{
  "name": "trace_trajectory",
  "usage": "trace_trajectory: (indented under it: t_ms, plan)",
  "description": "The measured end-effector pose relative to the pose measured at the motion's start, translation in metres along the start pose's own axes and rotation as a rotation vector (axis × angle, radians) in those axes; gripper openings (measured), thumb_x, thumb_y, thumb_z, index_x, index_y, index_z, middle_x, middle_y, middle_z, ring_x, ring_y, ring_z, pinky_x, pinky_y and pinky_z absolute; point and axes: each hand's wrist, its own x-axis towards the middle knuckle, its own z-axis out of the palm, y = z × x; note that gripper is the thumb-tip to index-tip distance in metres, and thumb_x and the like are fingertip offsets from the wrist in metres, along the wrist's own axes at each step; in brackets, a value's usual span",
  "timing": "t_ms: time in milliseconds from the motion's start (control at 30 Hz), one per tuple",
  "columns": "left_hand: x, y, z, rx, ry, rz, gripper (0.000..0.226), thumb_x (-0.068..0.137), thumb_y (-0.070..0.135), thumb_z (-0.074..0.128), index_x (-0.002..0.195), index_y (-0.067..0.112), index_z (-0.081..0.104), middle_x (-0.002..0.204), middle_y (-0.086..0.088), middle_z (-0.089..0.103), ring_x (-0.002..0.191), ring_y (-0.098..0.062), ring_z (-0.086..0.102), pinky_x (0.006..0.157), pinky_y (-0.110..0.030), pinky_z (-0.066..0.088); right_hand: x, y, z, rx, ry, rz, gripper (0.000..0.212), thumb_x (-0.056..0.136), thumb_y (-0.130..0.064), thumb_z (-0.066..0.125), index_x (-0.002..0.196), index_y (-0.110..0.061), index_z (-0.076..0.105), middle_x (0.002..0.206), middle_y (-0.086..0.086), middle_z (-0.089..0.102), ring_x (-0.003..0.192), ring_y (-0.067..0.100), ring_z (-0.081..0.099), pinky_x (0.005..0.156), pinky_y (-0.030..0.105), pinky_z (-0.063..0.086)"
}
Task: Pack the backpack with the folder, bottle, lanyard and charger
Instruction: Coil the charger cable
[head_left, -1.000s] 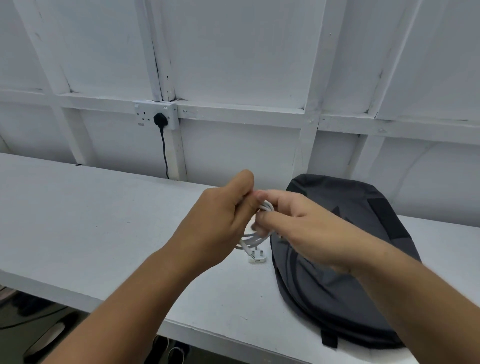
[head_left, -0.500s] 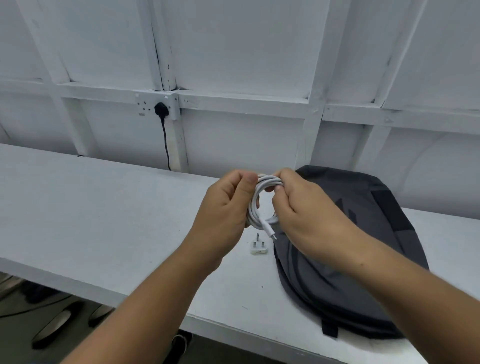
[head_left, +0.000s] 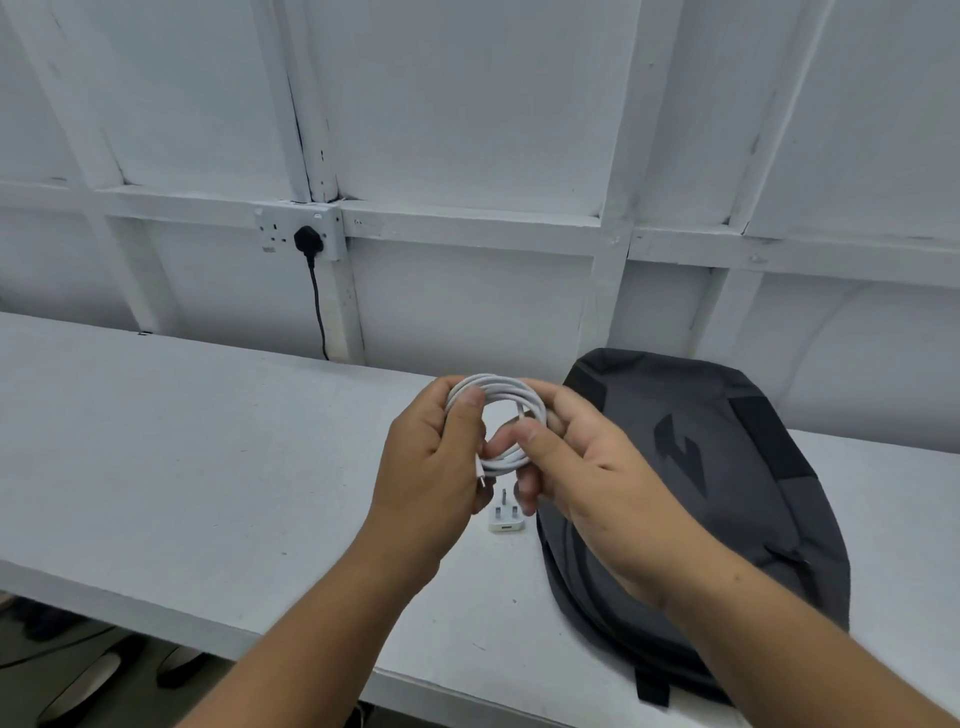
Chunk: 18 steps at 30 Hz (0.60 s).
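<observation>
A white charger cable (head_left: 511, 402), coiled into a loop, hangs in the air above the table between both hands. My left hand (head_left: 431, 462) grips the loop's left side, thumb over the strands. My right hand (head_left: 582, 467) pinches its right side between thumb and fingers. One cable plug end dangles by my left palm. The white charger plug (head_left: 505, 519) lies on the table below the hands, pins up. A dark grey backpack (head_left: 727, 493) lies flat on the table to the right, touching nothing I hold. No folder, bottle or lanyard shows.
The long white table (head_left: 182, 467) runs along a white panelled wall. A wall socket (head_left: 298, 231) holds a black plug whose cord drops behind the table. Shoes lie on the floor below the table's front edge at the lower left.
The cable has gone from a tight bunch hidden between my hands to an open round coil held up in plain sight. The hands have spread apart slightly; the plug stayed on the table.
</observation>
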Motion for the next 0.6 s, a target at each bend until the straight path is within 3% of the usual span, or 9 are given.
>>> trace_trajectory:
  t_ms: [100, 167, 233, 267, 333, 400, 467, 600]
  plan:
    - [-0.002, -0.007, -0.001, 0.045, -0.029, -0.023, 0.021, 0.109, 0.032, 0.042, 0.112, 0.039, 0.061, 0.07, 0.013, 0.064, 0.05, -0.008, 0.056, 0.043, -0.028, 0.046, 0.0, 0.009, 0.0, -0.001, 0.013, -0.024, 0.021, 0.101, -0.026, 0.051, 0.118, -0.027, 0.064, 0.097, 0.01, 0.071, 0.066, 0.016, 0.057, 0.07, 0.036, 0.053]
    - [-0.002, -0.012, -0.002, 0.251, -0.039, 0.089, 0.022, 0.109, 0.033, 0.039, 0.119, 0.044, 0.054, 0.076, 0.018, 0.066, 0.052, -0.006, 0.058, 0.048, -0.022, 0.047, -0.001, 0.017, 0.0, -0.101, 0.054, -0.035, 0.019, 0.104, -0.024, 0.049, 0.118, -0.026, 0.062, 0.093, 0.012, 0.07, 0.066, 0.015, 0.057, 0.068, 0.041, 0.055]
    - [-0.001, -0.016, -0.006, 0.479, -0.063, 0.215, 0.018, 0.107, 0.037, 0.038, 0.115, 0.042, 0.053, 0.082, 0.022, 0.064, 0.069, -0.003, 0.062, 0.06, -0.011, 0.043, -0.001, 0.026, 0.001, -0.174, 0.087, -0.045, 0.018, 0.105, -0.023, 0.047, 0.115, -0.028, 0.06, 0.086, 0.004, 0.069, 0.064, 0.012, 0.056, 0.065, 0.038, 0.054]
    - [0.0, -0.017, -0.008, 0.563, -0.082, 0.25, 0.018, 0.105, 0.04, 0.038, 0.112, 0.039, 0.054, 0.086, 0.02, 0.063, 0.078, -0.004, 0.062, 0.064, -0.01, 0.042, -0.001, 0.03, 0.001, -0.198, 0.091, -0.046, 0.018, 0.106, -0.022, 0.046, 0.115, -0.028, 0.06, 0.082, -0.003, 0.068, 0.064, 0.01, 0.054, 0.062, 0.033, 0.053]
    - [0.002, -0.023, -0.015, 0.647, -0.136, 0.251, 0.025, 0.105, 0.046, 0.036, 0.103, 0.031, 0.057, 0.081, 0.012, 0.062, 0.077, -0.011, 0.06, 0.06, -0.017, 0.042, -0.001, 0.04, 0.001, -0.232, 0.082, -0.023, 0.019, 0.107, -0.02, 0.044, 0.114, -0.027, 0.06, 0.074, -0.011, 0.063, 0.061, 0.009, 0.052, 0.059, 0.028, 0.049]
    - [0.002, -0.031, -0.02, 0.612, -0.167, 0.179, 0.027, 0.106, 0.045, 0.039, 0.096, 0.029, 0.058, 0.069, 0.005, 0.061, 0.061, -0.016, 0.057, 0.051, -0.027, 0.044, -0.002, 0.051, 0.002, -0.242, 0.057, 0.005, 0.018, 0.107, -0.021, 0.045, 0.113, -0.028, 0.061, 0.071, -0.002, 0.06, 0.06, 0.01, 0.052, 0.059, 0.031, 0.05]
    - [0.0, -0.039, -0.022, 0.49, -0.138, 0.046, 0.023, 0.106, 0.037, 0.044, 0.094, 0.029, 0.061, 0.068, 0.003, 0.063, 0.048, -0.013, 0.054, 0.044, -0.028, 0.044, -0.001, 0.061, 0.006, -0.188, 0.031, 0.026, 0.018, 0.106, -0.025, 0.049, 0.119, -0.03, 0.061, 0.08, 0.008, 0.061, 0.063, 0.013, 0.057, 0.063, 0.035, 0.055]
    - [-0.011, -0.055, -0.031, 0.14, -0.189, -0.306, 0.025, 0.108, 0.035, 0.045, 0.101, 0.033, 0.069, 0.067, 0.002, 0.064, 0.05, -0.021, 0.063, 0.043, -0.029, 0.047, -0.006, 0.083, 0.015, -0.151, 0.033, 0.084, 0.026, 0.105, -0.034, 0.052, 0.13, -0.04, 0.057, 0.089, 0.002, 0.068, 0.068, 0.014, 0.066, 0.069, 0.032, 0.06]
